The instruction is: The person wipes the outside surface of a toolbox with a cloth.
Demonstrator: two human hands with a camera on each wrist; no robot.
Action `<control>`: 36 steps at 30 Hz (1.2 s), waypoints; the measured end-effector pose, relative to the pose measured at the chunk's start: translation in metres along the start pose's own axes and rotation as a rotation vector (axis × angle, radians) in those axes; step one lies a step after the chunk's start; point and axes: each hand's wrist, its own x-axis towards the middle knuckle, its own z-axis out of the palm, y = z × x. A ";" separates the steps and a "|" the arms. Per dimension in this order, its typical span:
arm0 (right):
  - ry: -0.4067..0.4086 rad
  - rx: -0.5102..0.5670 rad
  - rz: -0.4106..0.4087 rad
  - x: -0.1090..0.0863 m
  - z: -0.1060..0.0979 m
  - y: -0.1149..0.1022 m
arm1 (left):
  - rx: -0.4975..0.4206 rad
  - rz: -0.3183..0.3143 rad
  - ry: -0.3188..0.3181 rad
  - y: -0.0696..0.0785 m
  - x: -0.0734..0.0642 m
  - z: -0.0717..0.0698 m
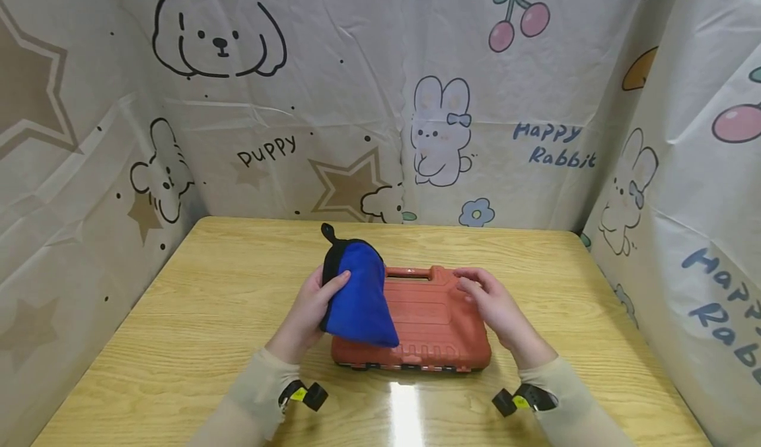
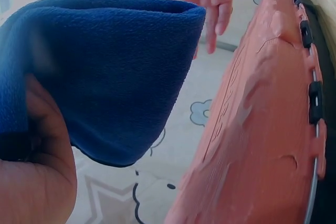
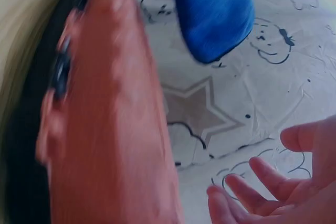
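- The blue fabric pouch, black along one edge, is up above the left part of the case.
- The left hand grips it, thumb across the front.
- The red plastic case lies flat, handle on the far side.
- The right hand hovers over its right side, loose-fingered, holding nothing.
- Beneath: a wood-grain table.

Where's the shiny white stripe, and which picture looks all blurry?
Head view: white glare stripe on the table, in front of the red case; right wrist view: that case is smeared, perhaps by motion; left wrist view: washed-out brightness above the blue pouch.
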 end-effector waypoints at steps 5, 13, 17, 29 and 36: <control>0.047 -0.237 -0.054 0.002 -0.004 0.009 | 0.006 -0.004 0.040 -0.001 -0.002 -0.009; 0.017 -0.457 -0.093 0.006 -0.008 0.029 | 0.014 -0.023 0.097 0.005 -0.008 -0.029; -0.003 -0.465 -0.057 0.009 -0.008 0.037 | 0.025 -0.028 0.086 0.011 -0.011 -0.041; -0.044 -0.428 0.031 0.016 -0.006 0.051 | 0.090 -0.086 0.091 0.021 -0.015 -0.070; -0.055 -0.398 0.072 0.018 -0.004 0.055 | 0.144 -0.139 0.091 0.023 -0.013 -0.083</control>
